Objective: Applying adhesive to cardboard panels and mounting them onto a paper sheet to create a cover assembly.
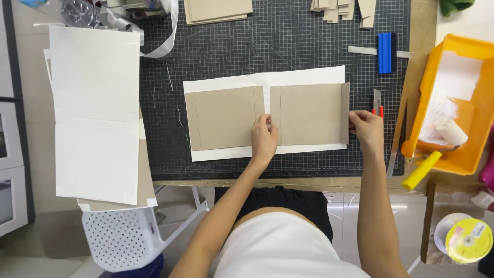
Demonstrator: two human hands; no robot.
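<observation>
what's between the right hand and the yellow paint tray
In the head view, a red-handled utility knife lies on the cutting mat between the right hand and yellow tray, beside the mat's edge.

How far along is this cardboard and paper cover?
Done: brown boards lie on the white sheet. In hand: left hand presses the middle while right hand folds the right edge over. Left: top, bottom and left white margins remain unfolded.
</observation>
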